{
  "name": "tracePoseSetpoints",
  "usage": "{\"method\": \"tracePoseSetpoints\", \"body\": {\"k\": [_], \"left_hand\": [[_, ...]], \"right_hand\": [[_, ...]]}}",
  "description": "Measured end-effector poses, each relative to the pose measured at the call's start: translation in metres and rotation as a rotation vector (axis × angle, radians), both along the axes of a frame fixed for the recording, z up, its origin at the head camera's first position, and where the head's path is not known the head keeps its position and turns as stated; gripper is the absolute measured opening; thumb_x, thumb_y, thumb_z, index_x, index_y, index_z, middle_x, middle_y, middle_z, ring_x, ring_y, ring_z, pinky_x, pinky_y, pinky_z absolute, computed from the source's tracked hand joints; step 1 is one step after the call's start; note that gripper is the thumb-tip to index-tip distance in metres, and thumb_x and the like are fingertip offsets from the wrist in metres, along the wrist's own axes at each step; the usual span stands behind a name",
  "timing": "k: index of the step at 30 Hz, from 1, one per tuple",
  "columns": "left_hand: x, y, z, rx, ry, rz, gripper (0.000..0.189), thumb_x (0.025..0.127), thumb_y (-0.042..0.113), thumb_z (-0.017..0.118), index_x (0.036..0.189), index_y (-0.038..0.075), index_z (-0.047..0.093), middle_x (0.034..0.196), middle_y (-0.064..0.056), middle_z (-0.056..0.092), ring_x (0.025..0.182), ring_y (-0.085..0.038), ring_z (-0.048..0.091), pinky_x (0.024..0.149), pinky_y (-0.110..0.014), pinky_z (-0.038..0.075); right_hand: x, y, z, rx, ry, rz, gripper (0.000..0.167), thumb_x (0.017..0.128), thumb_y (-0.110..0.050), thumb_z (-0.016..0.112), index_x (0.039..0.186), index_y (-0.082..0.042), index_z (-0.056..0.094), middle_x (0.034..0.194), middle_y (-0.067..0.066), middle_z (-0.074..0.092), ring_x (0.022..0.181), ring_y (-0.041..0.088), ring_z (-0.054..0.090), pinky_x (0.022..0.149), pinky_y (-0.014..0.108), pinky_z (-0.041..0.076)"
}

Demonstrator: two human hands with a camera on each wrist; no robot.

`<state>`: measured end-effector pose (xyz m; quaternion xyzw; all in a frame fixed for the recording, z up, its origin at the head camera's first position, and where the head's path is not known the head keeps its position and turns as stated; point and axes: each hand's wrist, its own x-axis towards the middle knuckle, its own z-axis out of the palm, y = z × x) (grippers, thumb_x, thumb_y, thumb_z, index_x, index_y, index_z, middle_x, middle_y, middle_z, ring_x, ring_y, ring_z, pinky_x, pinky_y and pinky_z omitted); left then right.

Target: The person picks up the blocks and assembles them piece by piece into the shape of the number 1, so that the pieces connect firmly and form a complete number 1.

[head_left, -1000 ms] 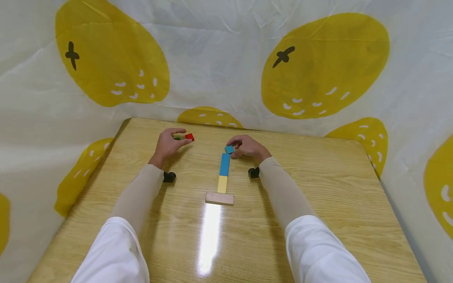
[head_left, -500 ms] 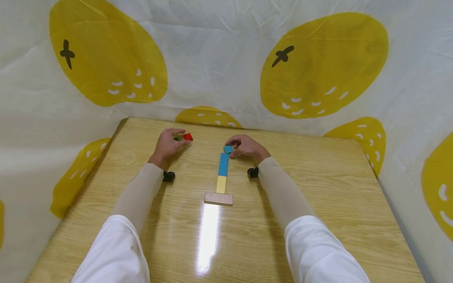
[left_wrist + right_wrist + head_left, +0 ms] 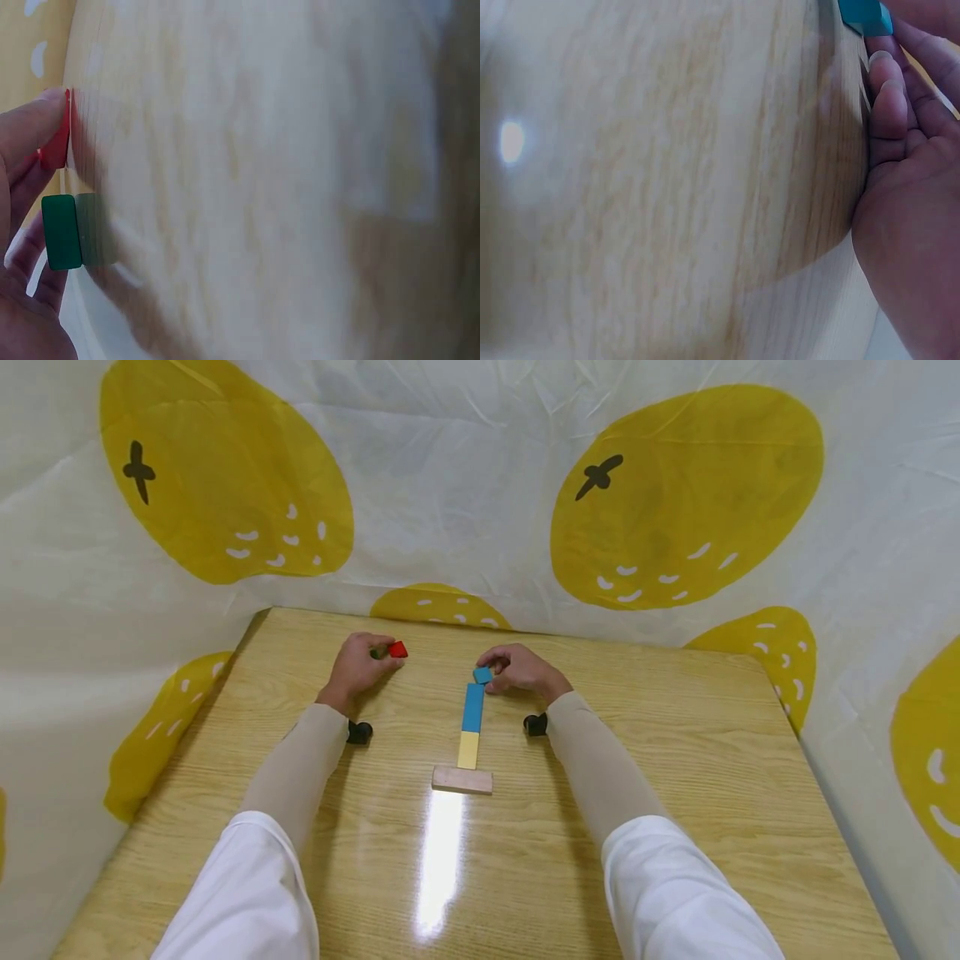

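Note:
At the far left of the table my left hand [image 3: 356, 670] pinches a small red block [image 3: 397, 649] between thumb and fingers. Under the same hand, nearer the palm, a green block [image 3: 61, 232] stands on the table, partly hidden in the head view. My right hand [image 3: 525, 670] pinches a small teal-blue block [image 3: 482, 676], tilted at the far end of a row. That row has a long blue block [image 3: 473, 707], then a yellow block [image 3: 468, 750], and a pale wooden block [image 3: 462, 780] lying crosswise at the near end.
The wooden table [image 3: 720, 777] has a bright light reflection in front of the pale block. Behind and beside it hangs a white cloth [image 3: 450, 485] printed with yellow fruit. Black wrist cameras jut inward from the left wrist [image 3: 360, 732] and the right wrist.
The left fingers have drawn in closer around the red block. The right hand and the row of blocks keep their places; the head view has shifted slightly.

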<state>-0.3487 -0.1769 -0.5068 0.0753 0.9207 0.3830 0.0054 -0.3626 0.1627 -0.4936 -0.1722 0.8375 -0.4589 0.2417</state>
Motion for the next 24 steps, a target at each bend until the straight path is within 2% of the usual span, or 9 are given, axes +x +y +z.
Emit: {"method": "tracePoseSetpoints", "body": {"k": [9, 18, 24], "left_hand": [[0.0025, 0.0023, 0.0045, -0.014, -0.016, 0.014, 0.042, 0.095, 0.019, 0.078, 0.131, -0.002, 0.071, 0.138, -0.024, 0.065, 0.136, -0.042, 0.052, 0.12, -0.055, 0.038], [0.0002, 0.0019, 0.0014, -0.011, -0.017, 0.032, 0.042, 0.093, 0.021, 0.08, 0.128, -0.001, 0.072, 0.135, -0.022, 0.067, 0.134, -0.04, 0.054, 0.119, -0.053, 0.039], [0.0009, 0.0026, 0.002, -0.013, -0.004, 0.028, 0.043, 0.092, 0.022, 0.081, 0.127, 0.0, 0.073, 0.133, -0.021, 0.068, 0.131, -0.04, 0.056, 0.118, -0.054, 0.04]], "right_hand": [[-0.0006, -0.0005, 0.0005, 0.0, -0.002, -0.003, 0.046, 0.086, 0.0, 0.08, 0.13, -0.004, 0.069, 0.099, 0.005, 0.059, 0.089, 0.021, 0.047, 0.075, 0.028, 0.045], [-0.0002, -0.0011, 0.0018, 0.003, -0.006, -0.001, 0.046, 0.086, 0.0, 0.08, 0.13, -0.004, 0.069, 0.104, 0.008, 0.061, 0.089, 0.02, 0.047, 0.075, 0.028, 0.045], [0.0003, -0.0013, 0.0019, 0.001, -0.002, -0.001, 0.046, 0.086, 0.001, 0.079, 0.131, -0.003, 0.068, 0.1, 0.005, 0.059, 0.089, 0.019, 0.046, 0.075, 0.027, 0.044]]}}
